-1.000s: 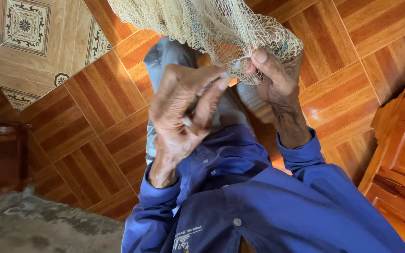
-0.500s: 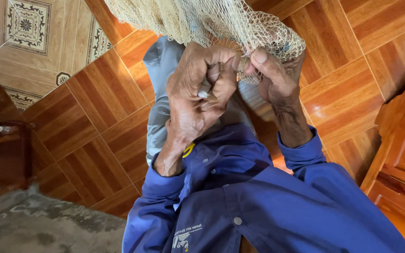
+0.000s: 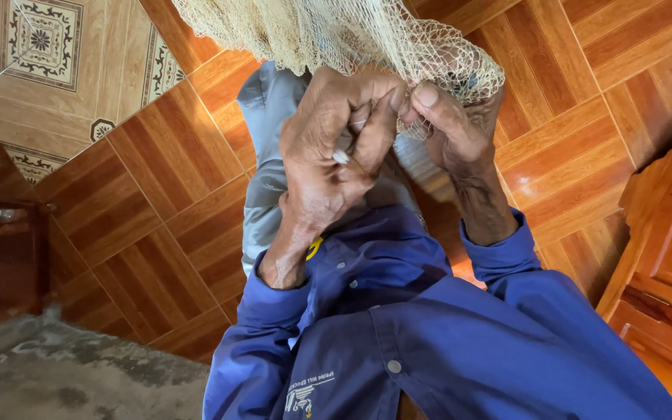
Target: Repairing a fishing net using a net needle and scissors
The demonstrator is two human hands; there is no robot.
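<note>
Head view shows my left hand [image 3: 328, 155] closed around a pale slim tool and a bunch of the cream fishing net [image 3: 336, 35], which hangs from the far side over my knees, while my right hand [image 3: 449, 128] pinches the mesh just beside it. Pulling too hard could, I think, tear a strand, or the pinch could slip and lose the loop.
</note>
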